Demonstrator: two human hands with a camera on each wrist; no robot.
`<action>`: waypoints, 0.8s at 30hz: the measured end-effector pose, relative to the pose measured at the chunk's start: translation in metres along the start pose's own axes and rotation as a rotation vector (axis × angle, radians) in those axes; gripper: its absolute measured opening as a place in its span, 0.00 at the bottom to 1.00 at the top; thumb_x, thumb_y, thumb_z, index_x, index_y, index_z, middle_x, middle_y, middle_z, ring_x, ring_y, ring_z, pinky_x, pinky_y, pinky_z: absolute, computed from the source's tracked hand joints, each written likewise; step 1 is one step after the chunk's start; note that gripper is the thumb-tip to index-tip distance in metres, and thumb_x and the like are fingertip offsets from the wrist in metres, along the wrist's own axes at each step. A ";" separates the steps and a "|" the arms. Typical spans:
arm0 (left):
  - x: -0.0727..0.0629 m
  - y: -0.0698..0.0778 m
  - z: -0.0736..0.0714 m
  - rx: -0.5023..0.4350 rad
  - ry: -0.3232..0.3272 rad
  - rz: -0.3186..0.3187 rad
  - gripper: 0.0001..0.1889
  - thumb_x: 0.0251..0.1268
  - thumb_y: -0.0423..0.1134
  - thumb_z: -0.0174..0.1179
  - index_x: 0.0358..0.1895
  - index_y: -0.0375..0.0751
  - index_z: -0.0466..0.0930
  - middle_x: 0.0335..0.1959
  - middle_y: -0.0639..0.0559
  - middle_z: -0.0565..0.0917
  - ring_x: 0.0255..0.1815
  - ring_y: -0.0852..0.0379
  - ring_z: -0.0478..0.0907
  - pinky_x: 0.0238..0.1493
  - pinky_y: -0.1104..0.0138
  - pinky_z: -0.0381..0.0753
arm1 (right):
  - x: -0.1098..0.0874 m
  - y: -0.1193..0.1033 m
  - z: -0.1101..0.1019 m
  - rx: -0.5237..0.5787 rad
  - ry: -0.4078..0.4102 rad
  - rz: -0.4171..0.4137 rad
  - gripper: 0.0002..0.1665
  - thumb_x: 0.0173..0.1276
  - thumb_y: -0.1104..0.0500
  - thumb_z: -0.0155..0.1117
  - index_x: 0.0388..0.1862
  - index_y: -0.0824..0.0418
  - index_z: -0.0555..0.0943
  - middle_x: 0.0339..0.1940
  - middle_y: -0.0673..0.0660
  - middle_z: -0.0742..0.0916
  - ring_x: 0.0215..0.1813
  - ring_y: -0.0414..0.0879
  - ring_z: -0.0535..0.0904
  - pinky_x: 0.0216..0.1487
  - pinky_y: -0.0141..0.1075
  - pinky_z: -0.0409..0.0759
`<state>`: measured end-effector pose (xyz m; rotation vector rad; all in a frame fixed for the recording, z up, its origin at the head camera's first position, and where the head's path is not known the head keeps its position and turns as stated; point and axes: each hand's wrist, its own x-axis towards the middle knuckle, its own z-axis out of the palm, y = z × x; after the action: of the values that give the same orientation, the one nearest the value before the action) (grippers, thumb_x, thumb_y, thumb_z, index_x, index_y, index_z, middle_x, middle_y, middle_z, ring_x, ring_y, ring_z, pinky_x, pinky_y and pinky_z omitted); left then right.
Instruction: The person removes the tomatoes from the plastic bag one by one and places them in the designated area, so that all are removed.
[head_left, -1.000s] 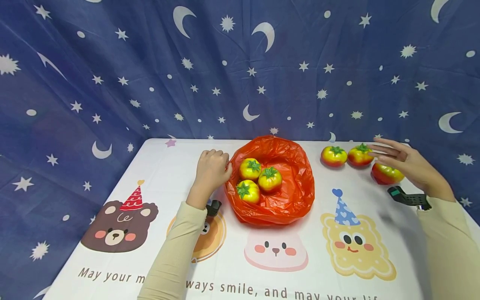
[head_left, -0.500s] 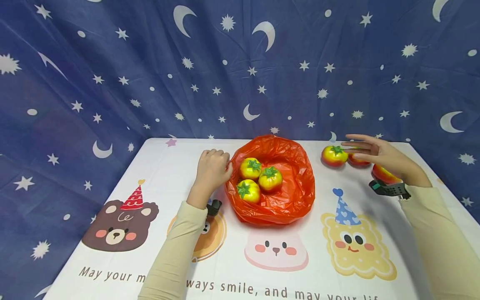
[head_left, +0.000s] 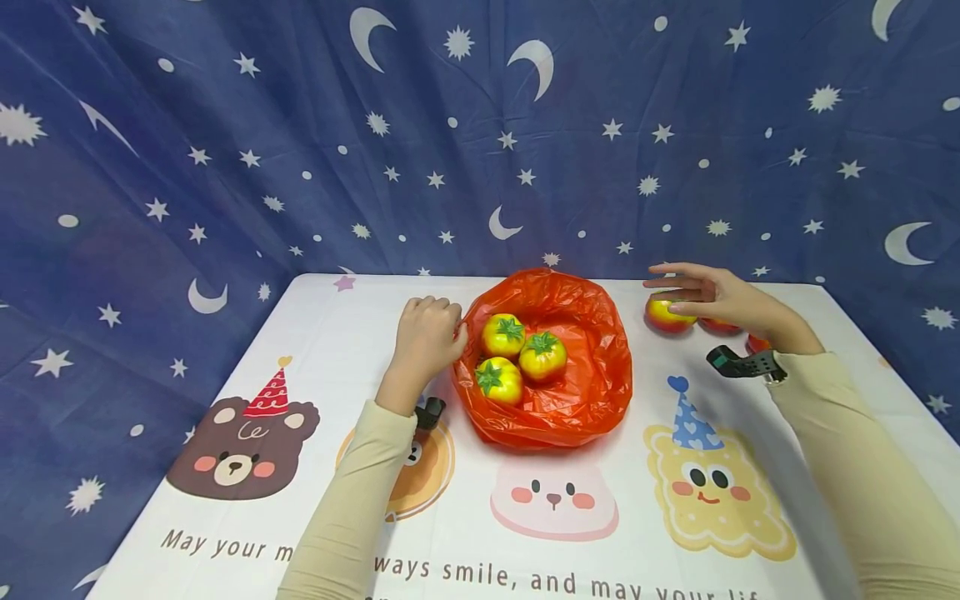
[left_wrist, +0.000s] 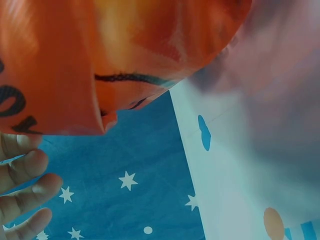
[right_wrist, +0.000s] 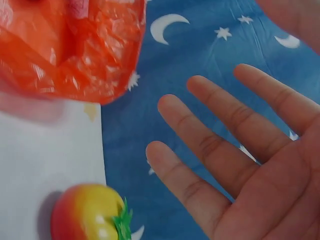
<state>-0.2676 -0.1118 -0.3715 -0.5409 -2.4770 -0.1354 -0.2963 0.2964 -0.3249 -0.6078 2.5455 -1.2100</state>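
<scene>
In the head view a red plastic bag point(head_left: 600, 417) stands open mid-table, with three yellow-red tomatoes point(head_left: 543, 357) with green calyxes inside, toward its left. My left hand point(head_left: 429, 335) holds the bag's left rim, fingers bent; the left wrist view shows its fingertips point(left_wrist: 45, 187) along the bag's lower edge, the thumb hidden. Over at the back right, my right hand point(head_left: 720, 296) hovers with spread fingers above a tomato point(head_left: 667, 318). Partly covered by that hand and wrist are two more tomatoes, one point(head_left: 722, 326) beside the first and another point(head_left: 757, 343) farther right.
A white tablecloth point(head_left: 262, 533) with printed cartoon figures and lettering covers the table. Behind its far edge hangs a dark blue curtain point(head_left: 420, 108) with moons and stars. Black cameras sit at both wrists, the right one point(head_left: 746, 363) low over the table.
My right hand has moved left, from over the rightmost tomato to above the leftmost of the loose three. My left hand and the bag stay put.
</scene>
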 end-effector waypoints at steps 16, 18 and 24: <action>0.000 -0.001 0.002 0.001 0.003 0.002 0.11 0.54 0.38 0.59 0.17 0.40 0.75 0.15 0.48 0.76 0.24 0.49 0.75 0.37 0.57 0.74 | 0.035 -0.017 0.038 0.140 -0.130 -0.148 0.37 0.64 0.65 0.61 0.69 0.67 0.59 0.66 0.73 0.70 0.65 0.60 0.71 0.53 0.29 0.77; 0.000 -0.001 0.002 -0.001 0.004 0.001 0.11 0.54 0.38 0.59 0.17 0.40 0.74 0.15 0.49 0.76 0.23 0.49 0.75 0.37 0.57 0.74 | 0.038 -0.017 0.042 0.151 -0.133 -0.160 0.37 0.63 0.65 0.61 0.69 0.68 0.59 0.66 0.73 0.69 0.66 0.61 0.70 0.54 0.28 0.77; 0.000 -0.002 0.002 0.007 0.003 0.002 0.11 0.54 0.38 0.59 0.17 0.41 0.74 0.15 0.49 0.76 0.23 0.49 0.75 0.37 0.57 0.74 | 0.043 -0.018 0.054 0.105 -0.097 -0.143 0.39 0.63 0.61 0.63 0.69 0.67 0.59 0.67 0.70 0.70 0.66 0.64 0.68 0.59 0.40 0.76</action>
<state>-0.2698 -0.1129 -0.3733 -0.5401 -2.4726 -0.1268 -0.3084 0.2297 -0.3468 -0.8141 2.3768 -1.3179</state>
